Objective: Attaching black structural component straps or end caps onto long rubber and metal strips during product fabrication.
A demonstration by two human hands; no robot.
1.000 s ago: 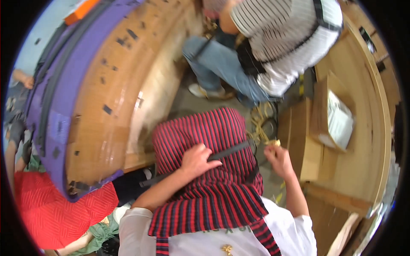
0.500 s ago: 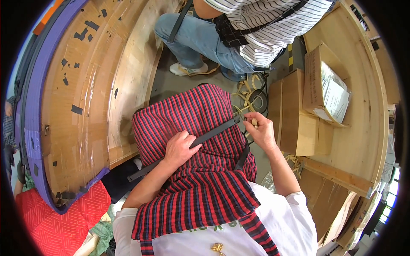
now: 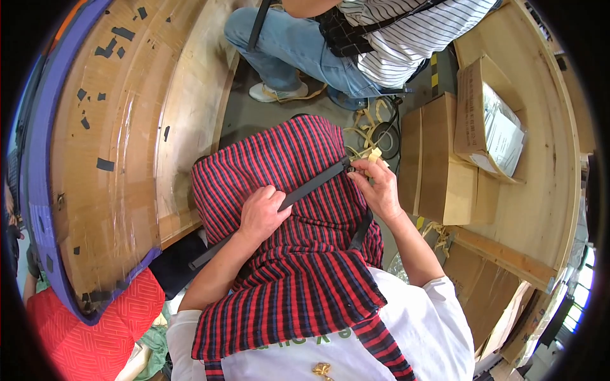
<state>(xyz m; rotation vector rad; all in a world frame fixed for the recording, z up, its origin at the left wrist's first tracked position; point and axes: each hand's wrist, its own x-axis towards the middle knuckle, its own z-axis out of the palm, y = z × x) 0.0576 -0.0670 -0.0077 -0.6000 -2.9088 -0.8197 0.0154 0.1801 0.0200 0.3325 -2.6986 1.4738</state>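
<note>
A long, flat black bar (image 3: 316, 184) lies slantwise across my lap, on a red, black and blue striped apron (image 3: 273, 162). My left hand (image 3: 262, 214) is closed round the bar near its middle. At the bar's far right end, the fingers of my right hand (image 3: 376, 187) pinch a small dark piece (image 3: 350, 169) against or right beside the tip; its kind is too small to make out. A crumpled pale yellow strip (image 3: 375, 154) sticks out from behind those fingers.
A person in jeans (image 3: 286, 54) sits close ahead. To the right, open cardboard boxes (image 3: 467, 117) stand by a wooden panel (image 3: 540, 209). Yellow strips and a tape roll (image 3: 385, 141) lie on the floor. A taped cardboard-covered board (image 3: 114, 209) with purple edging stands left, near a red cushion (image 3: 95, 330).
My right hand has moved left with the small dark piece, from a little apart to the bar's end. My left hand still grips the bar. The view has shifted slightly.
</note>
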